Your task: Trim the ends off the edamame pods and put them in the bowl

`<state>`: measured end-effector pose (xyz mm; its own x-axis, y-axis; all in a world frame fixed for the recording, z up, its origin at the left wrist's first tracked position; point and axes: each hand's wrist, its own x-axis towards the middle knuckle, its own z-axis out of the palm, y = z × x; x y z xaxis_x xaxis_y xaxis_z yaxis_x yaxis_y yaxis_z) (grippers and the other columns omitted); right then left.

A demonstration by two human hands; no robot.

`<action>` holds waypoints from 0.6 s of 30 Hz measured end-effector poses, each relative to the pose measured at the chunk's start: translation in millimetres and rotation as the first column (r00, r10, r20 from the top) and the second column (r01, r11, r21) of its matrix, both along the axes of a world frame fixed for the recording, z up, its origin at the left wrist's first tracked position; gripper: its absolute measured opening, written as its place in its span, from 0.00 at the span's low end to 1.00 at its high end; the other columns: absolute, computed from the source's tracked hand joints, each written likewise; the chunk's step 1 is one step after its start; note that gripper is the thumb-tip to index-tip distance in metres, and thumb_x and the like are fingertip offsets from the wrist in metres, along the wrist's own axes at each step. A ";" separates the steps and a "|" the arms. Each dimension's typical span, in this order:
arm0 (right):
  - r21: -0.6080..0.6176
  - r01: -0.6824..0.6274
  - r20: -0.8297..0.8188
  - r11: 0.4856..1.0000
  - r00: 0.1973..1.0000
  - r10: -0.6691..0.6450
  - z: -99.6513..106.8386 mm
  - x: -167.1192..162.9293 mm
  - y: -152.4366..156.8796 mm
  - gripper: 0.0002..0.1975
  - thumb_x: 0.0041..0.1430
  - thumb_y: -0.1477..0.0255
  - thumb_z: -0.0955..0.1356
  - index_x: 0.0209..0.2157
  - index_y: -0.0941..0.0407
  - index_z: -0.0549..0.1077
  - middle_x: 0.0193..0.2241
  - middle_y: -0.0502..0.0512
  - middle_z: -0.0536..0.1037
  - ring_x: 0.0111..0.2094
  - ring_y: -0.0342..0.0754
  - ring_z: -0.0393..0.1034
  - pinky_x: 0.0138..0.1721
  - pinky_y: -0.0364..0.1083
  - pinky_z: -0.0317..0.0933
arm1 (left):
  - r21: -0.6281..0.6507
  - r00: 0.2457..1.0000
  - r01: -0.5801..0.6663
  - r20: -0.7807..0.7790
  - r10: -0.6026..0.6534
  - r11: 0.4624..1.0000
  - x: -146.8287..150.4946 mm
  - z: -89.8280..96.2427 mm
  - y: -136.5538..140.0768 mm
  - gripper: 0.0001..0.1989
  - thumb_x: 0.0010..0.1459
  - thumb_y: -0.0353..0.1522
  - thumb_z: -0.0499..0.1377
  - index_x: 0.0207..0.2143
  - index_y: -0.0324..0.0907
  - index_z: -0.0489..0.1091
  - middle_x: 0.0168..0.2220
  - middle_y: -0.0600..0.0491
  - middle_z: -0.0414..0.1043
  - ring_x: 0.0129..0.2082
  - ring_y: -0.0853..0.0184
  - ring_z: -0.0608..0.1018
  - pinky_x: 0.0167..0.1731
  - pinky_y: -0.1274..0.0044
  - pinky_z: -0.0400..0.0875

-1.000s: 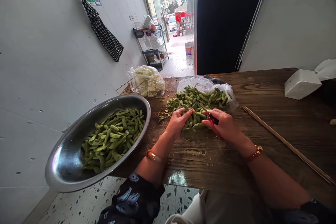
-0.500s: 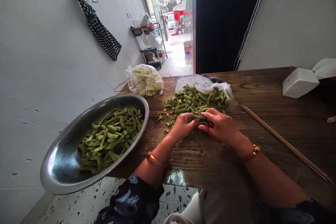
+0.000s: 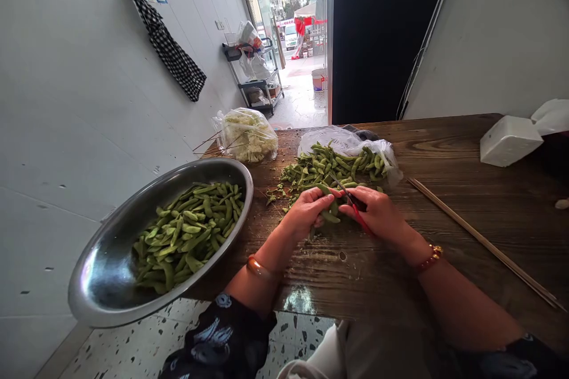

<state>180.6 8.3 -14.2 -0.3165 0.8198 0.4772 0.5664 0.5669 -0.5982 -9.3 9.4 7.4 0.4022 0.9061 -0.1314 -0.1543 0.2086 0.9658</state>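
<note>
Head view: left hand (image 3: 310, 209), nearly closed, pinches edamame pods (image 3: 330, 216); right hand (image 3: 377, 212) curls round red-handled scissors (image 3: 363, 222); edamame heap (image 3: 331, 163) lies beyond on wooden surface (image 3: 448, 151); metal basin (image 3: 104, 278) holds more.

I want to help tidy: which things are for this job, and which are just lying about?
Probably for the job:
scissors
held green pods
pod pile
metal basin

Just lying about, it seems:
thin sticks
white box
bagged pale vegetable

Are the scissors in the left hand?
No, the right hand holds the scissors; the left hand holds green pods.
</note>
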 end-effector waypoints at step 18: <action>-0.019 -0.004 -0.013 1.000 1.000 0.004 3.0 2.6 -0.6 0.20 0.55 0.56 0.69 0.45 0.54 0.74 0.39 0.56 0.77 0.38 0.50 0.73 0.40 0.48 0.67 | 0.158 0.993 -0.074 -0.081 0.087 0.985 3.1 0.3 0.0 0.17 0.52 0.42 0.63 0.32 0.36 0.68 0.19 0.61 0.56 0.13 0.81 0.54 0.13 0.83 0.47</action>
